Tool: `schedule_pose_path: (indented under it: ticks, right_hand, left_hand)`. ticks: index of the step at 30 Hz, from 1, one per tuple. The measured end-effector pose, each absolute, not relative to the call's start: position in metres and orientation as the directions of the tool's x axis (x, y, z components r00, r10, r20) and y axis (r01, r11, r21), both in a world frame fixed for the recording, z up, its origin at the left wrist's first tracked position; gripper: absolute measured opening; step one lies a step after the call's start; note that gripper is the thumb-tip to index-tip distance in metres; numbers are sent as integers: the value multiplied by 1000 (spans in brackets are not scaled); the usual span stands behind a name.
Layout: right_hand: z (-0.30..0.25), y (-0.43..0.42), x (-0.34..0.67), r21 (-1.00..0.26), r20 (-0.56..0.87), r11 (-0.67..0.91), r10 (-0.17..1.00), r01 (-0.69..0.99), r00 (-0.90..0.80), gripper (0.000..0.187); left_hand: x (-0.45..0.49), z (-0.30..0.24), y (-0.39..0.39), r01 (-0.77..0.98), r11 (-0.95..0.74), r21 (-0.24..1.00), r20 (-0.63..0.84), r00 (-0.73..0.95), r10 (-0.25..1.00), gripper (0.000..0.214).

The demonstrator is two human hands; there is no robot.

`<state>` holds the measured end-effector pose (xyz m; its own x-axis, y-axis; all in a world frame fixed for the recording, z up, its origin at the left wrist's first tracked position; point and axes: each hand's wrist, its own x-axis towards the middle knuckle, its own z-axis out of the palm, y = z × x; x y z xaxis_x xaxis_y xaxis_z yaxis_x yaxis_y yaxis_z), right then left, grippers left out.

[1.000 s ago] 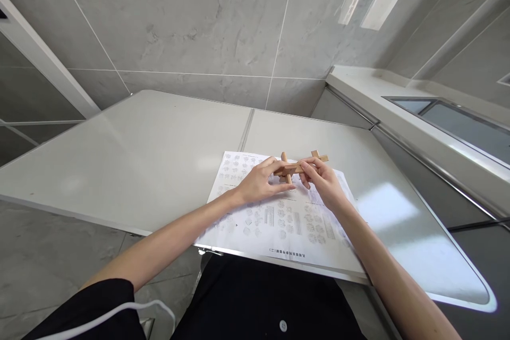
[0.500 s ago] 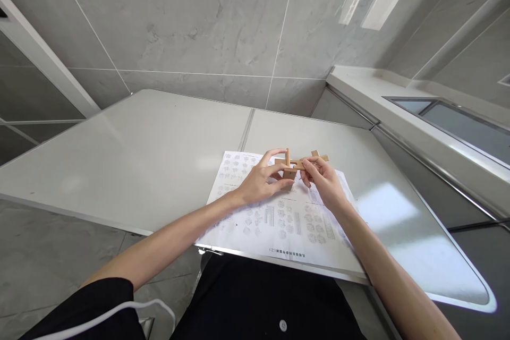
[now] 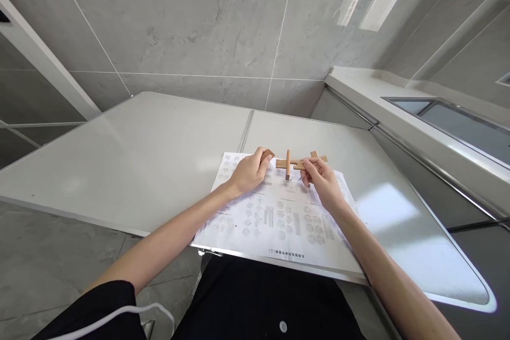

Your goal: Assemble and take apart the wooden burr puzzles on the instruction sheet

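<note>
My left hand [image 3: 250, 171] is closed around a short wooden block [image 3: 268, 154], whose end pokes out past the fingers. To its right, apart from it, is a notched wooden bar [image 3: 297, 164] pinched by my right hand [image 3: 321, 176] between thumb and fingers. A second wooden piece [image 3: 288, 166] crosses that bar near its left end. Behind my right fingers another wooden piece [image 3: 314, 154] shows in part; whether it touches the bar I cannot tell. Under both hands lies a printed sheet [image 3: 274, 247] with small diagrams.
The sheet rests on a white table [image 3: 167, 159] with a seam [image 3: 247, 130] running across it. A grey tiled wall [image 3: 179, 16] rises behind. At the right stands a white ledge [image 3: 358, 85]. A white cable [image 3: 119, 312] hangs by my left sleeve.
My left hand has come away to the left with the block, leaving the crossed pieces in my right hand. The right hand has barely moved.
</note>
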<state>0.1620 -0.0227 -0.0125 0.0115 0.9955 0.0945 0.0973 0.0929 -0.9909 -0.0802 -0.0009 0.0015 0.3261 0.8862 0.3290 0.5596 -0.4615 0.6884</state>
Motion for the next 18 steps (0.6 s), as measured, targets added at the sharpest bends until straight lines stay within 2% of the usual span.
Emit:
schedule_pose_path:
  ticks: [9, 18]
  right_hand:
    - [-14, -25, 153, -991, 76, 80, 996, 112, -41, 44]
    - [-19, -25, 148, -989, 66, 76, 995, 129, -74, 47]
  left_hand:
    - [-103, -3, 21, 822, -408, 396, 279, 316, 907, 35]
    - [-115, -7, 30, 885, -362, 293, 267, 288, 920, 33]
